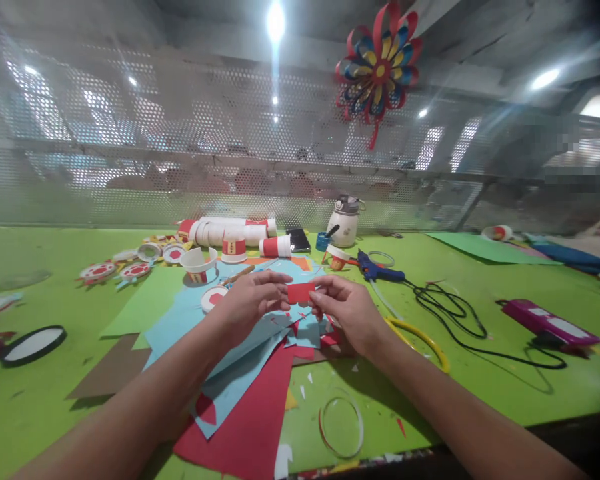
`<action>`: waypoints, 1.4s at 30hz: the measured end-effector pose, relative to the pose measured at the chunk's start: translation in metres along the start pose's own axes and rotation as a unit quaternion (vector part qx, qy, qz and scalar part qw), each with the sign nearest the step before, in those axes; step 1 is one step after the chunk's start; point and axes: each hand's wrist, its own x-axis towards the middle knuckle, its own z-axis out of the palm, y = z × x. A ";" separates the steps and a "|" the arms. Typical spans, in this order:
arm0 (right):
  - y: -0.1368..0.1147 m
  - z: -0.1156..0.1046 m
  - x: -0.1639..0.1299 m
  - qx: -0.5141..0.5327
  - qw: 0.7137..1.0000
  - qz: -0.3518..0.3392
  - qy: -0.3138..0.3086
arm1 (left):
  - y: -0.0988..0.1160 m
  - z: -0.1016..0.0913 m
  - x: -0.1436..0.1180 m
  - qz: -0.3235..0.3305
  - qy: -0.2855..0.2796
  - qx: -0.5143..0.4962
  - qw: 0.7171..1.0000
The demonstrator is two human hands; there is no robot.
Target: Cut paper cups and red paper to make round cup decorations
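Between my two hands is a small red piece of paper (pixel 301 293), roughly rectangular, held above the pile of coloured sheets. My left hand (pixel 257 293) has its fingers on the paper's left end. My right hand (pixel 347 310) pinches its right end between thumb and fingers. Under my hands lie light blue paper (pixel 180 320) and a red sheet (pixel 250 420), with cut scraps on top. Just beyond my left hand is a white disc with a red hexagon (pixel 213 299), and a cut paper cup (pixel 199 265) stands behind it.
Stacked paper cups (pixel 235 233) lie at the back beside a black phone (pixel 297 240) and a white bottle (pixel 344 220). A blue glue gun (pixel 379 268) trails a black cord to a purple box (pixel 547 323). Decorated discs (pixel 135 270) sit back left, yellow tubing (pixel 425 340) at right.
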 end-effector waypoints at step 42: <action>-0.002 -0.003 0.002 -0.014 0.999 0.023 0.038 | 0.002 0.004 -0.005 -0.055 0.003 0.043 0.998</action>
